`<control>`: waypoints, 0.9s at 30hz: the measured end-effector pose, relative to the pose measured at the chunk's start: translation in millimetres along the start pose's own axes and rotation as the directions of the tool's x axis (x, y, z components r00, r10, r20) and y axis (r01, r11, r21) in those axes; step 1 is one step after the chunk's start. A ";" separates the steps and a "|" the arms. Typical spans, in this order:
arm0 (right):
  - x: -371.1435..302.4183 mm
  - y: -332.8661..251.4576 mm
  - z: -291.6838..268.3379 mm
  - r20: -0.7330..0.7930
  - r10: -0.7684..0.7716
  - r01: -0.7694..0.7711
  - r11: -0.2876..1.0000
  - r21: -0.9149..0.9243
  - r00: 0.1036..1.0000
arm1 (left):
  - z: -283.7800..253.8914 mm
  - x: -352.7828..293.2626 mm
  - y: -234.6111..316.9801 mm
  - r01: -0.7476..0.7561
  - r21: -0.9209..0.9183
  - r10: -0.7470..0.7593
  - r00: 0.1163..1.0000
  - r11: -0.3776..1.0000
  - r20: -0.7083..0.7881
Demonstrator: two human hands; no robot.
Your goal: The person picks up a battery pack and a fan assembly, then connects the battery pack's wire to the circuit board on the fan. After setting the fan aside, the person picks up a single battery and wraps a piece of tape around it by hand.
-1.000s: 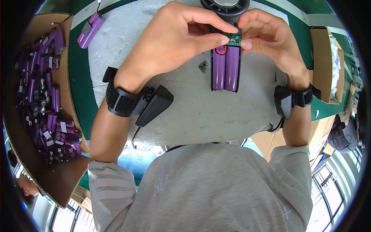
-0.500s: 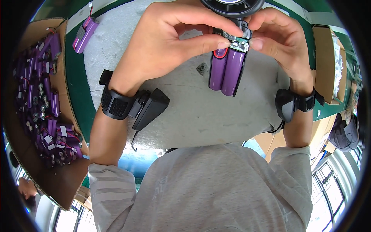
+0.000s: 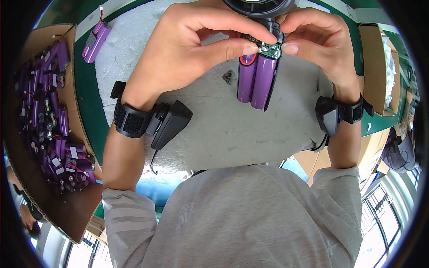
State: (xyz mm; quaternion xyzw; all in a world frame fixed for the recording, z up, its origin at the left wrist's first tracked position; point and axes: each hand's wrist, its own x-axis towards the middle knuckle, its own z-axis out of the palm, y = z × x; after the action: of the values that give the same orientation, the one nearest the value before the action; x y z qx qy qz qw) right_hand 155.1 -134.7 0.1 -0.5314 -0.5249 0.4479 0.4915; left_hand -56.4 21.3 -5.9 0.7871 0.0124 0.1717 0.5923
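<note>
A black device (image 3: 271, 27) with a round head at the top edge lies along the far part of the grey foam pad. Two purple battery cells (image 3: 263, 82) sit side by side in its open housing, with a red wire loop at the left cell's top. Above the cells is a small green circuit board (image 3: 269, 50). My left hand (image 3: 196, 47) pinches the board's left side between thumb and forefinger. Curled round the housing's right edge, my right hand (image 3: 319, 42) has its thumb beside the board. Its rear fingers are partly hidden behind the device.
A cardboard box (image 3: 82, 143) full of purple battery packs stands at the left. One loose battery pack (image 3: 95, 42) lies at the pad's far left corner. On the right is a smaller cardboard box (image 3: 374, 71) with white contents. Black strapped modules (image 3: 172, 125) sit on both wrists.
Both hands and the device have shifted slightly left and away from me. The grip on the board and housing looks the same.
</note>
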 end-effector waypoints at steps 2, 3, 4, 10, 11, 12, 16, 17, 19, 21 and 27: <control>8.3 6.3 2.9 -0.008 0.006 -0.006 1.000 0.009 1.000 | 0.3 -0.1 0.9 0.002 -0.005 -0.002 1.000 1.000 0.001; 24.4 22.3 3.2 0.097 -0.288 0.265 0.943 0.202 0.953 | 2.0 2.8 -0.5 -0.001 -0.020 0.002 1.000 1.000 0.007; 39.9 38.3 2.5 0.140 -0.569 0.478 0.780 0.405 0.810 | 4.0 5.7 -1.2 -0.005 -0.035 0.006 1.000 0.999 0.015; 3.2 -5.1 3.8 -0.005 0.020 -0.020 1.000 -0.012 1.000 | -1.7 -1.2 0.4 0.017 0.026 -0.017 1.000 1.000 0.005; 2.5 -6.0 2.8 -0.006 0.034 -0.034 0.999 -0.020 0.999 | -1.1 -0.5 0.7 0.014 0.026 -0.014 1.000 1.000 0.004; 2.2 -6.6 2.2 -0.005 0.047 -0.048 0.998 -0.027 0.999 | -0.8 0.0 0.9 0.012 0.026 -0.012 1.000 1.000 0.002; 41.2 36.9 5.2 0.146 -0.530 0.447 0.809 0.381 0.835 | 1.9 1.6 -2.1 0.012 -0.024 -0.013 1.000 1.000 -0.002; 48.0 45.7 4.4 0.115 -0.772 0.589 0.563 0.580 0.624 | 2.9 2.9 -2.1 0.010 -0.027 -0.010 1.000 1.000 0.000; 52.0 46.4 7.0 0.115 -0.776 0.585 0.554 0.592 0.620 | 2.0 1.8 -1.9 0.011 -0.020 -0.011 1.000 1.000 -0.006; 53.4 46.1 8.0 0.112 -0.781 0.579 0.542 0.609 0.614 | 1.6 1.4 -1.5 0.012 -0.018 -0.012 1.000 1.000 -0.008; 24.1 17.4 4.9 0.160 -0.473 0.374 0.827 0.419 0.867 | 0.9 0.7 1.7 0.019 0.059 -0.018 1.000 0.998 -0.012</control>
State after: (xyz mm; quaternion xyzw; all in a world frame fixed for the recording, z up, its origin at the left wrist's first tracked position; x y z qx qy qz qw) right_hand 153.5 -109.8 -16.7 -0.2341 -0.5940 0.4834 0.5988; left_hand -55.8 20.1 -4.4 0.8030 0.0284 0.1704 0.5704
